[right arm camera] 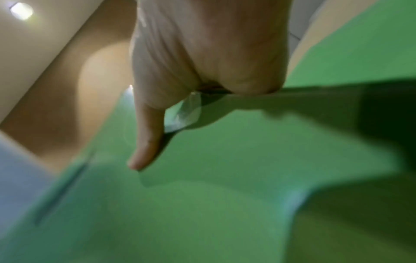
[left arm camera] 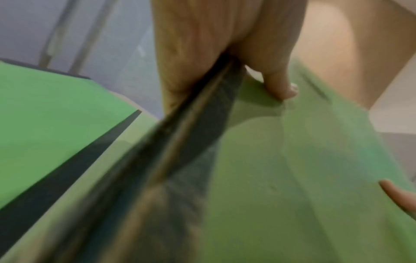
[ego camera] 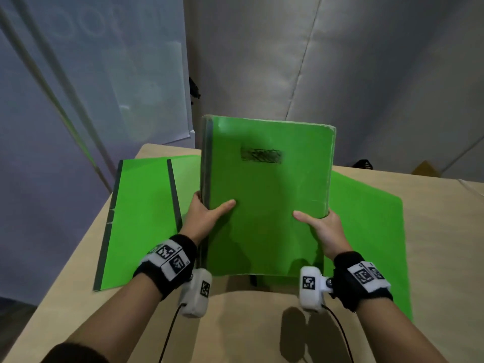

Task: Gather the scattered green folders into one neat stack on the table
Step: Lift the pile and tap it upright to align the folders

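Both hands hold one bundle of green folders point(ego camera: 267, 195) up off the table point(ego camera: 235, 323), near the middle, with its top tipped away from the person. Going from left to right: two more folders lie flat by the table's left edge. The first flat folder point(ego camera: 136, 221) has a dark strip down its left side, and its near corner pokes past the table's left edge. A second flat folder point(ego camera: 184, 174) lies partly under the held bundle, with a dark strip of its own. Next comes the left hand point(ego camera: 203, 218). It grips the bundle's dark spine side, thumb point(left arm camera: 281, 85) on the front cover and fingers tucked behind. A band with black and white square marks wraps that wrist, and a small white camera hangs below it. The bundle's front cover has a dark scribbled patch near the top. Its edges look worn, and more than one folder shows along the spine. The right hand point(ego camera: 324, 229) grips the bundle's right edge low down, thumb point(right arm camera: 146, 142) flat on the cover and fingers behind. It wears the same kind of band and camera. One more folder point(ego camera: 372, 231) lies flat toward the table's right edge, partly hidden behind the bundle. Both wrist views are blurry.
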Demonstrator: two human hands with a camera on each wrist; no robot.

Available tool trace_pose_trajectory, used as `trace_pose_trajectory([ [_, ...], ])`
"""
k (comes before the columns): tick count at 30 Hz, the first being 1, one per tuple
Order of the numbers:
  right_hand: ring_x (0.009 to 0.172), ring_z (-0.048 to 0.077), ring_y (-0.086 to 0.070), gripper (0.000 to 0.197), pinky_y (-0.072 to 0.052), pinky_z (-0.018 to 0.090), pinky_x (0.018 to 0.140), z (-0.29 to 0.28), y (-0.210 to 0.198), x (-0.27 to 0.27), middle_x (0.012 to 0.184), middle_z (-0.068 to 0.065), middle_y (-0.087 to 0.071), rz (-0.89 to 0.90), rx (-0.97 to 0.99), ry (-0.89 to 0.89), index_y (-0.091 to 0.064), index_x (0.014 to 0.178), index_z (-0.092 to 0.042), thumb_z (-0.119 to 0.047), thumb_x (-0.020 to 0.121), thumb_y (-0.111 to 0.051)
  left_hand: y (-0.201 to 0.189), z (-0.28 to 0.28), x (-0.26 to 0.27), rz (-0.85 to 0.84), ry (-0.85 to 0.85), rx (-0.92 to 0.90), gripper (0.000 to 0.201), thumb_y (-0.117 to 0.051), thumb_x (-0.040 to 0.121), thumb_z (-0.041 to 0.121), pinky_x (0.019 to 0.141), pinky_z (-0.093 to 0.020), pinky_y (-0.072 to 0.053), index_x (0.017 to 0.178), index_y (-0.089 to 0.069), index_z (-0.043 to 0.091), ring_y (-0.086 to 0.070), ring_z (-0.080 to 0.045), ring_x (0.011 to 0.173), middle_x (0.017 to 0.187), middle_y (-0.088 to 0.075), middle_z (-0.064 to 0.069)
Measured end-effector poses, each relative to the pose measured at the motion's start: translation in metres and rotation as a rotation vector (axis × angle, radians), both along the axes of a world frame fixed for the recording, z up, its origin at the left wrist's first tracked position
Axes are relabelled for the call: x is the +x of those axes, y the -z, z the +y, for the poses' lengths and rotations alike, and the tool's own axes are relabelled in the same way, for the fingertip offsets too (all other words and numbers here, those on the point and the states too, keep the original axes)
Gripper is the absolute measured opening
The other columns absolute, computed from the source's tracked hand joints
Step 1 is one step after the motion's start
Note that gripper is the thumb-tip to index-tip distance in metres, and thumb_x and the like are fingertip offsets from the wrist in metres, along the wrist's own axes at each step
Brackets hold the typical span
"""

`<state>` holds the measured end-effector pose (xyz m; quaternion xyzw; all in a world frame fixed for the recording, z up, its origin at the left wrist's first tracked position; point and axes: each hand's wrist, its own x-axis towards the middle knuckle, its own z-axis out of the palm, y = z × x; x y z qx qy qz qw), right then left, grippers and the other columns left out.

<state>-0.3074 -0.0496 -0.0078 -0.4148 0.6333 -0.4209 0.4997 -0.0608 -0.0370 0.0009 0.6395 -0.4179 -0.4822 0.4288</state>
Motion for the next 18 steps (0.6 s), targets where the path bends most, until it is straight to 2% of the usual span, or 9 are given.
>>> trace_pose_trajectory([
  [2, 0.112, 0.025, -0.054, 0.059, -0.038, 0.037, 0.105, -0.001, 0.002, -0.015, 0.109, 0.011, -0.063, 0.018, 0.08, 0.037, -0.051, 0.112, 0.002, -0.019, 0.065, -0.081, 0.004, -0.009, -0.008, -0.065, 0.103, 0.083, 0.099, -0.07, 0.07, 0.052, 0.109, -0.049, -0.039, 0.145, -0.027, 0.005, -0.046, -0.032, 0.131, 0.148, -0.041, -0.016],
  [5, 0.123, 0.033, -0.05, 0.08, -0.035, 0.046, 0.108, 0.002, 0.004, -0.04, 0.132, 0.021, -0.055, 0.05, 0.154, 0.097, -0.05, 0.126, 0.004, -0.027, 0.059, -0.081, 0.017, -0.02, -0.028, -0.072, 0.258, 0.223, 0.088, -0.07, 0.077, 0.043, 0.106, -0.047, -0.043, 0.143, -0.03, 0.003, -0.051, -0.033, 0.126, 0.143, -0.046, -0.018],
  [8, 0.134, 0.038, -0.038, 0.081, -0.03, 0.051, 0.109, 0.008, 0.004, -0.068, 0.146, 0.024, -0.039, 0.086, 0.253, 0.123, -0.033, 0.14, 0.003, -0.023, 0.075, -0.074, 0.031, -0.027, -0.058, -0.035, 0.316, 0.317, 0.069, -0.072, 0.079, 0.032, 0.099, -0.039, -0.049, 0.132, -0.044, -0.003, -0.059, -0.029, 0.111, 0.129, -0.058, -0.018],
  [11, 0.135, 0.037, -0.037, 0.087, -0.03, 0.051, 0.109, 0.014, 0.006, -0.092, 0.149, 0.022, -0.037, 0.177, 0.267, 0.131, -0.032, 0.142, -0.002, -0.036, 0.074, -0.073, 0.037, -0.03, -0.088, 0.01, 0.306, 0.38, 0.051, -0.072, 0.08, 0.023, 0.088, -0.03, -0.047, 0.116, -0.046, -0.002, -0.054, -0.023, 0.099, 0.108, -0.055, -0.009],
  [13, 0.14, 0.036, -0.031, 0.124, -0.025, 0.055, 0.113, 0.015, 0.016, -0.103, 0.154, 0.02, -0.028, 0.314, 0.334, 0.073, -0.024, 0.147, -0.007, -0.067, 0.05, -0.073, 0.038, -0.033, -0.099, 0.054, 0.265, 0.406, 0.062, -0.073, 0.079, 0.02, 0.086, -0.028, -0.043, 0.127, -0.041, -0.003, -0.05, -0.021, 0.099, 0.108, -0.05, -0.008],
  [14, 0.141, 0.036, -0.028, 0.138, -0.022, 0.057, 0.114, 0.014, 0.023, -0.108, 0.156, 0.019, -0.024, 0.339, 0.364, 0.034, -0.019, 0.149, -0.011, -0.075, 0.038, -0.07, 0.04, -0.035, -0.101, 0.054, 0.253, 0.416, 0.073, -0.076, 0.076, 0.025, 0.089, -0.029, -0.043, 0.131, -0.038, -0.004, -0.05, -0.022, 0.103, 0.114, -0.05, -0.009],
  [15, 0.142, 0.035, -0.026, 0.141, -0.021, 0.056, 0.114, 0.013, 0.025, -0.109, 0.157, 0.018, -0.021, 0.322, 0.391, 0.029, -0.015, 0.15, -0.014, -0.076, 0.036, -0.069, 0.043, -0.037, -0.1, 0.0, 0.244, 0.411, 0.088, -0.078, 0.07, 0.037, 0.096, -0.034, -0.043, 0.136, -0.035, -0.001, -0.049, -0.025, 0.113, 0.123, -0.049, -0.011],
  [16, 0.142, 0.035, -0.026, 0.134, -0.022, 0.054, 0.115, 0.013, 0.022, -0.105, 0.157, 0.018, -0.02, 0.284, 0.401, 0.024, -0.012, 0.151, -0.014, -0.071, 0.045, -0.072, 0.049, -0.038, -0.098, -0.113, 0.256, 0.43, 0.101, -0.078, 0.064, 0.049, 0.106, -0.041, -0.039, 0.141, -0.031, 0.003, -0.043, -0.031, 0.126, 0.137, -0.041, -0.015],
  [18, 0.14, 0.034, -0.031, 0.102, -0.026, 0.046, 0.112, 0.01, 0.015, -0.093, 0.155, 0.019, -0.026, 0.2, 0.388, 0.006, -0.016, 0.149, -0.005, -0.044, 0.073, -0.072, 0.055, -0.037, -0.087, -0.344, 0.245, 0.429, 0.107, -0.071, 0.066, 0.06, 0.118, -0.051, -0.02, 0.147, -0.026, 0.008, -0.016, -0.038, 0.144, 0.155, -0.013, -0.015],
])
